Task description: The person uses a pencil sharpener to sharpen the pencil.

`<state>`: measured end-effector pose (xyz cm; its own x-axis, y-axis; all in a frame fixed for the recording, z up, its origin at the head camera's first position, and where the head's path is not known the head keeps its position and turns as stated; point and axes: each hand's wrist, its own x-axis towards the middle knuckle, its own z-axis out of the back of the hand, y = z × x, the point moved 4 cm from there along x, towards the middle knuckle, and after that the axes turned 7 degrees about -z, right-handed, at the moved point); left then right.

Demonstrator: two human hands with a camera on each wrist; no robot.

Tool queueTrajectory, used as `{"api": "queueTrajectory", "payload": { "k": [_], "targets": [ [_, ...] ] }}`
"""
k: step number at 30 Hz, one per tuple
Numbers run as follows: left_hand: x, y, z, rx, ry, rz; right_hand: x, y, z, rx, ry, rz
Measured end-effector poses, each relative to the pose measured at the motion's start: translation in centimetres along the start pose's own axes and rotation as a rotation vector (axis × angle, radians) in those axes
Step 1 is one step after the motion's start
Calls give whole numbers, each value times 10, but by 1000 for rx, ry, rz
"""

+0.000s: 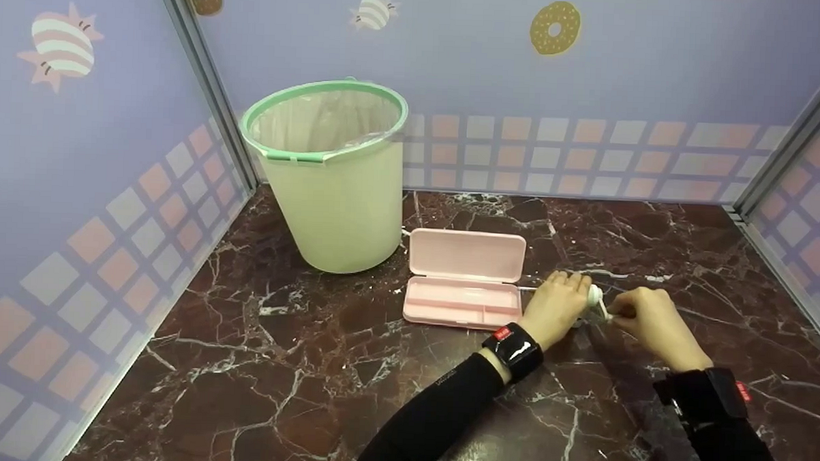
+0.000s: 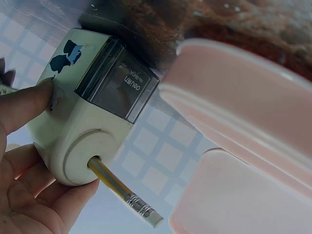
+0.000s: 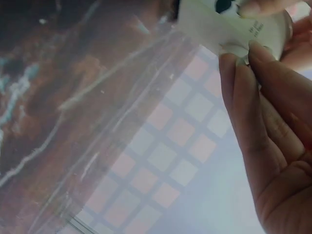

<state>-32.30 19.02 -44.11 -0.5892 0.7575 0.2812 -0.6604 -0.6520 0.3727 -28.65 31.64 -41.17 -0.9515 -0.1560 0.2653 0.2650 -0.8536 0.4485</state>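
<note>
My left hand (image 1: 556, 308) grips a white crank pencil sharpener (image 2: 80, 124) with a dark see-through shavings drawer. In the left wrist view a yellow pencil (image 2: 111, 181) sticks out of the sharpener's front hole, its eraser end outward. Curled fingers of my right hand (image 1: 654, 326) pinch the white crank handle (image 1: 602, 307) at the sharpener's other end; in the right wrist view they hide most of the knob. Just left of the left hand lies an open pink pencil case (image 1: 442, 313), its lid (image 1: 466, 255) tipped back. No items show in its compartments.
A pale green bin (image 1: 342, 208) with a clear liner stands behind and left of the pencil case. Purple patterned panels (image 1: 484, 62) enclose the dark red marble-look tabletop (image 1: 295, 383) at the back and on both sides.
</note>
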Motion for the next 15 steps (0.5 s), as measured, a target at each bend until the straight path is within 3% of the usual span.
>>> {"api": "queueTrajectory", "payload": {
  "k": [7,15],
  "targets": [
    [-1,0,-1,-7,21,-10,6,5,13,6,-81,7],
    [-3,0,-2,-23,8,-10,14,5,18,-25,-100,6]
  ]
}}
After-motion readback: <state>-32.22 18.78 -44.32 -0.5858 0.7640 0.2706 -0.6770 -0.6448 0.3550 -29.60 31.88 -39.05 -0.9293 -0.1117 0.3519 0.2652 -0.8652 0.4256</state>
